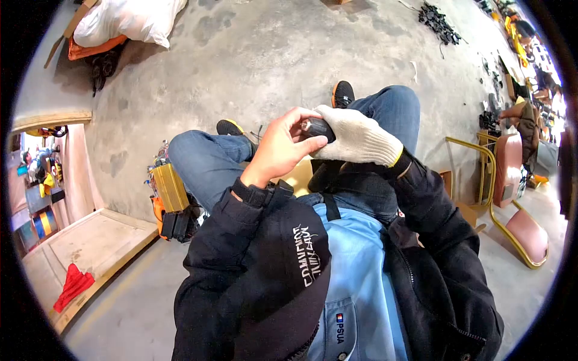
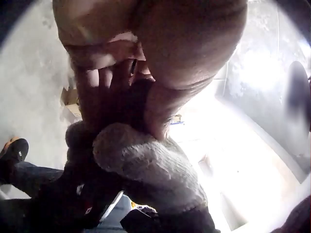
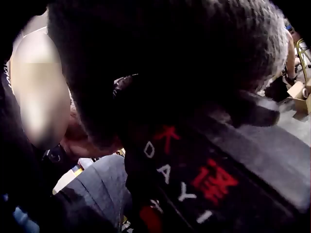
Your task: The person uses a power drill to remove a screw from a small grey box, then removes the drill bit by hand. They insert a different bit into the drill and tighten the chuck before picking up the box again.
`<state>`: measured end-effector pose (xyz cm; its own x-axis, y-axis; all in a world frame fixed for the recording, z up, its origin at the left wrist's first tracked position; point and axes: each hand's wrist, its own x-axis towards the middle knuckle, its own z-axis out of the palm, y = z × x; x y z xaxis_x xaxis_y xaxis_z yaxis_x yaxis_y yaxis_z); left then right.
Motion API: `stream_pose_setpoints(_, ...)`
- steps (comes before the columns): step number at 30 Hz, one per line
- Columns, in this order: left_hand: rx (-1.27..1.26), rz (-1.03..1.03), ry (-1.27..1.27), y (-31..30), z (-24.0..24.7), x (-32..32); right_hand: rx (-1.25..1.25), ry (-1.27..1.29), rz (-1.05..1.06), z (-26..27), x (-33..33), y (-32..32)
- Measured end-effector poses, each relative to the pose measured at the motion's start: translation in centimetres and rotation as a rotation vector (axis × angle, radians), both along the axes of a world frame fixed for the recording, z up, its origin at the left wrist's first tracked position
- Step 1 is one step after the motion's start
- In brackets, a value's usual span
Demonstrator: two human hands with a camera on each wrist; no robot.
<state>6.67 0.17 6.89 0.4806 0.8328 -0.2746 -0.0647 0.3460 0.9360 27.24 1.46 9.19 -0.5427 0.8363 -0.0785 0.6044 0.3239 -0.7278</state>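
Left hand [image 1: 283, 144], right hand [image 1: 360, 137] holding black object [image 1: 319, 128], gold case [image 1: 170, 188] nearby

Head view is bright, bowed at its black edges. Left wrist glares white at right; right wrist is mostly dark shadow.

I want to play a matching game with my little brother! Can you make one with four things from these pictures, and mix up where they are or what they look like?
Things
1. glove
2. cloth
3. left hand
4. white bag

Places, colours and states
A. bare, curled round a dark object
B. on top of something orange
C. pale, with a yellow edge
D. red, lying on a wooden-edged board

Right pairs: 1-C, 2-D, 3-A, 4-B
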Motion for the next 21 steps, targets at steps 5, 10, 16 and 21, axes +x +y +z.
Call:
stream_pose_setpoints(5,0.197,-0.014,0.203,-0.4,1.1,-1.2,0.102,0.143,-0.009,-1.8,-0.6,0.1)
stream_pose_setpoints(10,0.893,-0.010,0.853,-0.2,4.0,-2.8,0.004,0.029,-0.040,-1.2,-1.3,0.2)
stream_pose_setpoints(16,1.368,-0.287,1.278,1.5,2.3,-1.6,-0.161,-0.114,0.152,-0.5,-3.4,2.2)
stream_pose_setpoints(21,1.543,-0.270,1.343,1.9,1.1,-2.0,-0.289,-0.188,0.276,-0.6,-4.0,4.0)
